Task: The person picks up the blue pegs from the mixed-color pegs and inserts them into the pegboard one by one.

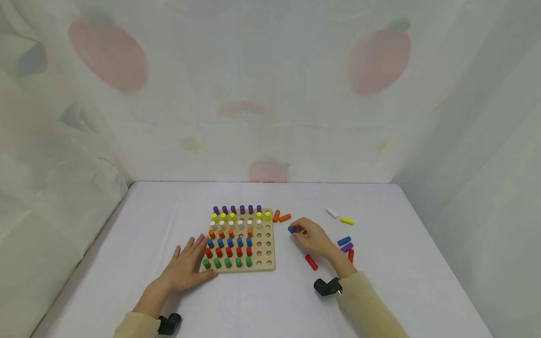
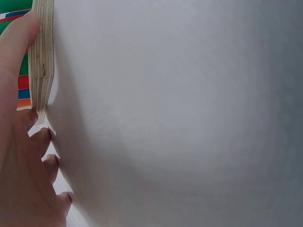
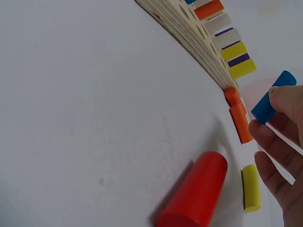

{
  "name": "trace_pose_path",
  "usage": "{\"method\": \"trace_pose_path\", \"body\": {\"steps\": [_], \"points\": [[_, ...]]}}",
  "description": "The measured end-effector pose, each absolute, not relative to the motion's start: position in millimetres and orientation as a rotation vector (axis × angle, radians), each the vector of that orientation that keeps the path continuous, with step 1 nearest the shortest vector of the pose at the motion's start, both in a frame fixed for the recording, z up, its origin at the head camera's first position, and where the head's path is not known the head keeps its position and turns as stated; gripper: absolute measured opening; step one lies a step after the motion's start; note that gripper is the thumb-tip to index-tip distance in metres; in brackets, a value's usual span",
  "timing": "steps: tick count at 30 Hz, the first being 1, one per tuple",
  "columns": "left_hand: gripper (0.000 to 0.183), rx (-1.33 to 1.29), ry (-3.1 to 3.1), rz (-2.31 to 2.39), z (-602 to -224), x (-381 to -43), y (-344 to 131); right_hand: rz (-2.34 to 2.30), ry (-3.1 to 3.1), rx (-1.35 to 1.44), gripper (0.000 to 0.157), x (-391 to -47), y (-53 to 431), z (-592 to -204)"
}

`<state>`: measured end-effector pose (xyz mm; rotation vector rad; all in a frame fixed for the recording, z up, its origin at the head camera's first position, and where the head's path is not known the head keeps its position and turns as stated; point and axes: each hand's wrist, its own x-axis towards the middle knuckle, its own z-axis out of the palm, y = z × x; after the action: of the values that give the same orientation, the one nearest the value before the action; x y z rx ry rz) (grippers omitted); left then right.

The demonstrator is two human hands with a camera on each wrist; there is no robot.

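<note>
A wooden pegboard [image 1: 266, 268] lies on the table, with rows of purple, yellow, white, orange, blue, red and green pegs standing in it. Several holes toward its right side hold no peg. My left hand [image 1: 183, 267] rests along the board's left edge, fingers straight, thumb at the front left corner. In the left wrist view that thumb [image 2: 31, 28] lies against the board's layered side. Right of the board, my right hand [image 1: 313, 236] pinches a blue peg [image 3: 274, 97] between thumb and fingers, above the table.
Two orange pegs [image 1: 285, 218] lie beside the board's right edge. A white peg [image 1: 331, 213] and a yellow peg [image 1: 347, 220] lie farther back right. Around the right wrist are a blue peg [image 1: 344, 241], a purple peg [image 1: 347, 247] and two red pegs [image 1: 311, 262].
</note>
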<state>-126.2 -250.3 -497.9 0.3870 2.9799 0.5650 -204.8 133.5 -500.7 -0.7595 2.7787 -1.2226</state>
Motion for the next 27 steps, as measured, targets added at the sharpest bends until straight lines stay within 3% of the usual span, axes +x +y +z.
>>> {"method": "trace_pose_path", "body": {"steps": [27], "points": [[0.098,0.386,2.979,0.567,-497,-125,-249,-1.21,2.71,-0.846,0.021,-200,87,-499]]}}
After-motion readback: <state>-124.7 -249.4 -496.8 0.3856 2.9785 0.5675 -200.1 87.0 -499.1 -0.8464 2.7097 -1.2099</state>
